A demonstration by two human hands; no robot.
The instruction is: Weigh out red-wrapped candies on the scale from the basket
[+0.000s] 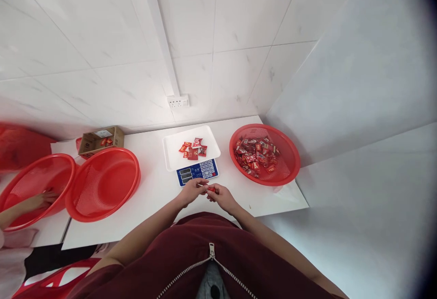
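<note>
A: While the left hand and the right hand meet just below the centre of the frame, what is between them?

B: A small red packet. The right hand pinches it between thumb and fingers. The left hand's fingertips come in close against it, but whether they grip it too I can't say from this view.

A: Where is the packet, then?

B: Just below the scale in the picture, over the near part of the white surface and apart from the tray.

A: And the others?

B: A few packets lie on the tray, which seems to sit on the scale. A much bigger pile is in the red basket at the right of the frame.

A: Which step would you call this?

B: I'd judge it the handling of one packet at the fingertips. I can't tell whether its wrapper is whole.

A: What does the next move call for?

B: A light, sure pinch, I think, since the wrapper may be slick. If the packet is to be set down, the tray is near, but the hand should clear the scale's keys.
</note>
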